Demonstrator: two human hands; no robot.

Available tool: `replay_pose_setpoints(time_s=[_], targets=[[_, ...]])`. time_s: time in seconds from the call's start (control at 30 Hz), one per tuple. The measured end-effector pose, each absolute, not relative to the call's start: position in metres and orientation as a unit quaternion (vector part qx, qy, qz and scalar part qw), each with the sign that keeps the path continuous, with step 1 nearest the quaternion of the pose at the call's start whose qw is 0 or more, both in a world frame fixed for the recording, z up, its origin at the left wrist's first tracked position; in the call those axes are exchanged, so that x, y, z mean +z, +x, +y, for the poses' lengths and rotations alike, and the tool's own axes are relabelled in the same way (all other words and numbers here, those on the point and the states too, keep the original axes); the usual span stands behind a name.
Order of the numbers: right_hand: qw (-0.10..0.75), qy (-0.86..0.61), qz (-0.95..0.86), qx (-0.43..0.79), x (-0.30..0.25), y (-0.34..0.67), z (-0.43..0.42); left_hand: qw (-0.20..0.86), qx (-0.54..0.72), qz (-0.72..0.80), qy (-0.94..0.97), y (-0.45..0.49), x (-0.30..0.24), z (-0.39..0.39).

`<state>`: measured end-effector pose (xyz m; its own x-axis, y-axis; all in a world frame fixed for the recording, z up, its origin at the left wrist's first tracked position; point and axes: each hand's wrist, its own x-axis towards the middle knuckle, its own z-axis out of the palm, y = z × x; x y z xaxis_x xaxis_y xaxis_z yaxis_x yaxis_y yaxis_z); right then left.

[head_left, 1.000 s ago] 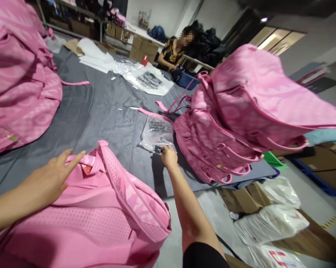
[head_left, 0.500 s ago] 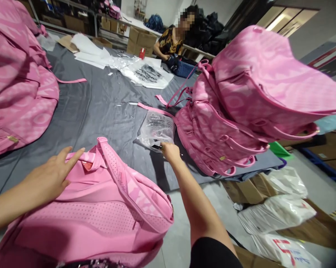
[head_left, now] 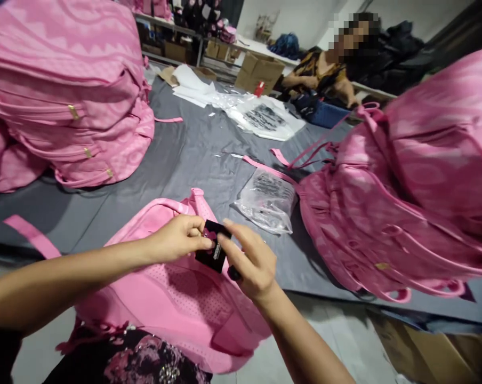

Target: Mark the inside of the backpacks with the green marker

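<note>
A pink backpack [head_left: 177,304] lies back panel up at the near edge of the grey table [head_left: 185,160]. Both my hands meet above its top. My left hand [head_left: 181,237] pinches the upper edge of a small black tag [head_left: 211,253]. My right hand [head_left: 251,261] grips the same tag from the right side, fingers curled around it. A clear plastic bag [head_left: 267,200] with dark small items lies on the table just beyond my hands.
Stacks of pink backpacks rise at the left [head_left: 65,90] and right [head_left: 417,186]. White sheets and plastic [head_left: 260,114] lie at the table's far side, where another person [head_left: 324,69] sits. Cardboard boxes [head_left: 260,69] stand behind.
My right hand left the clear plastic bag and came back over the backpack holding a black tag. My left hand lifted off the backpack and pinched the tag. The camera swung right.
</note>
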<state>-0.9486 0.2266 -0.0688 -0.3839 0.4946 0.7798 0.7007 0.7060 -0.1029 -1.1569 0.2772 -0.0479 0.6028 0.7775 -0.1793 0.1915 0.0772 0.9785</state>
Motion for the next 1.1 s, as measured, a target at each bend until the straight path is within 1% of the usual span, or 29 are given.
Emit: replay_pose_setpoints(time_s=[0.03, 0.1, 0.17, 0.2, 0.23, 0.3, 0.4, 0.43, 0.5, 0.57, 0.7, 0.77, 0.83, 0.9, 0.97, 1.03, 1.1], targets=[[0.443, -0.402, -0.797, -0.085, -0.066, -0.957, 0.225, 0.624, 0.264, 0.393, 0.622, -1.157, -0.049, 0.275], [0.47, -0.478, -0.741, 0.041, -0.063, -0.969, 0.222, 0.586, 0.338, 0.424, 0.602, -1.16, -0.052, 0.27], [0.453, -0.498, -0.718, 0.18, -0.06, -0.978, 0.22, 0.562, 0.368, 0.431, 0.603, -1.168, -0.055, 0.266], [0.434, -0.493, -0.72, 0.226, -0.059, -0.981, 0.22, 0.55, 0.367, 0.431, 0.614, -1.174, -0.057, 0.264], [0.42, -0.489, -0.725, 0.243, -0.058, -0.983, 0.221, 0.526, 0.364, 0.431, 0.636, -1.182, -0.059, 0.262], [0.411, -0.496, -0.736, 0.208, -0.06, -0.984, 0.227, 0.429, 0.359, 0.42, 0.715, -1.201, -0.066, 0.26], [0.391, -0.505, -0.756, 0.139, -0.069, -0.982, 0.242, 0.214, 0.301, 0.413, 0.832, -1.239, -0.082, 0.257], [0.377, -0.505, -0.765, 0.13, -0.074, -0.982, 0.247, 0.163, 0.262, 0.422, 0.852, -1.251, -0.088, 0.256], [0.331, -0.507, -0.784, 0.136, -0.082, -0.988, 0.256, 0.12, 0.191, 0.438, 0.87, -1.269, -0.1, 0.253], [0.261, -0.508, -0.807, 0.152, -0.086, -0.999, 0.262, 0.115, 0.179, 0.422, 0.881, -1.279, -0.109, 0.25], [0.102, -0.46, -0.855, 0.217, -0.083, -1.026, 0.269, 0.089, 0.257, 0.369, 0.889, -1.284, -0.118, 0.244], [0.031, -0.442, -0.871, 0.211, -0.08, -1.038, 0.273, 0.082, 0.274, 0.359, 0.888, -1.285, -0.121, 0.241], [-0.024, -0.43, -0.885, 0.179, -0.08, -1.048, 0.278, 0.089, 0.281, 0.351, 0.889, -1.287, -0.124, 0.24], [-0.05, -0.414, -0.895, 0.16, -0.083, -1.055, 0.282, 0.115, 0.296, 0.369, 0.874, -1.288, -0.129, 0.24], [-0.055, -0.403, -0.9, 0.157, -0.086, -1.06, 0.286, 0.143, 0.31, 0.432, 0.835, -1.288, -0.133, 0.241], [-0.066, -0.385, -0.906, 0.164, -0.087, -1.061, 0.289, 0.19, 0.283, 0.511, 0.789, -1.287, -0.135, 0.243], [-0.082, -0.361, -0.912, 0.175, -0.086, -1.06, 0.291, 0.247, 0.233, 0.554, 0.761, -1.287, -0.134, 0.245]])
